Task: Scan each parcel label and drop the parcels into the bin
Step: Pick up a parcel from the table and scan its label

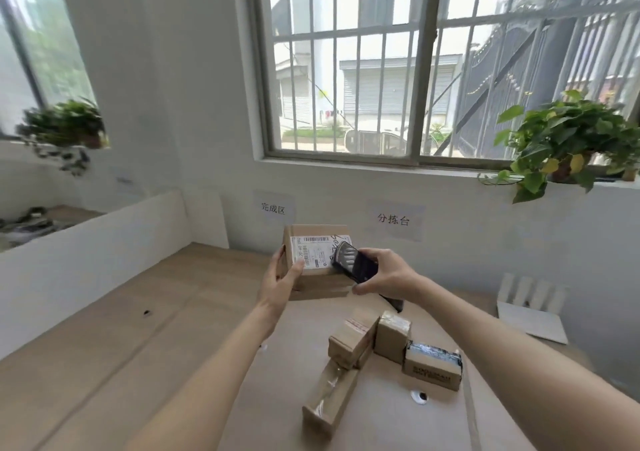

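My left hand [282, 279] grips a brown cardboard parcel [320, 284] by its left side and holds it up above the table, its white label [313, 253] facing me. My right hand [384, 272] holds a black handheld scanner [353, 260] right over the label's right edge. Several smaller brown parcels lie on the table nearer to me: a taped one [349, 341], a cube-shaped one [391, 336], one with a dark foil top [433, 364] and a long one with clear tape [329, 402]. No bin shows in view.
The wooden table [104, 346] runs along a white wall with two paper signs [393, 220]. A white partition [86, 246] stands at the left. A white rack [530, 298] sits at the right edge. A potted plant [568, 139] is on the windowsill.
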